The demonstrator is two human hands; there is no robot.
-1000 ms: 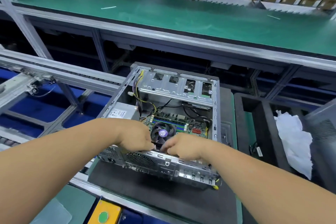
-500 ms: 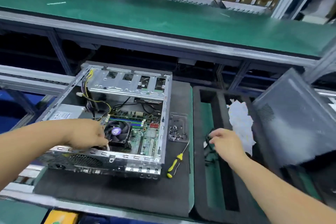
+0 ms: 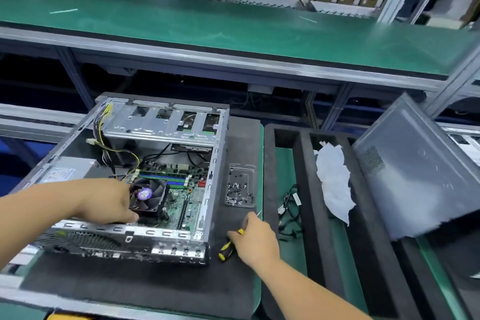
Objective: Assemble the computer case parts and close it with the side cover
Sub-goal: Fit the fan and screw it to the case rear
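Here the left hand (image 3: 109,205) rests with curled fingers beside the CPU fan (image 3: 146,196) in the open computer case (image 3: 124,239); the right hand (image 3: 255,239) grips the yellow-and-black screwdriver (image 3: 226,248).

Bright even overhead light, soft shadows, motion blur, wide-angle edge bowing.

An open computer case (image 3: 124,176) lies at lower left. The left hand (image 3: 109,205) rests beside its fan (image 3: 146,196); the right hand (image 3: 255,239) grips a yellow-and-black screwdriver (image 3: 226,248) at lower centre.
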